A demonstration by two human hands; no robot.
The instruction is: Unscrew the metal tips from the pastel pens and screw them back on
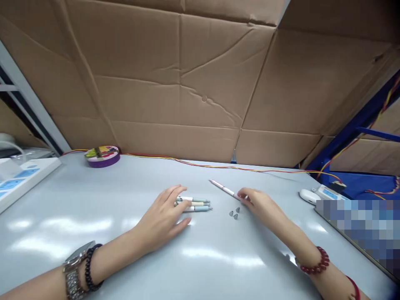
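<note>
My left hand (164, 216) lies flat on the grey table (93, 216), fingers stretched out over the ends of three pastel pens (196, 204) that lie side by side. My right hand (261, 204) pinches the near end of a pink-and-white pen (222, 188), which slants away to the left on the table. Three small grey cone tips (234, 213) lie between the hands, just left of my right hand.
A purple round tin (103, 156) sits at the back left beside a white power strip (21, 177). A red-yellow wire (218, 166) runs along the cardboard wall (187, 83). White devices (318, 195) lie at the right edge.
</note>
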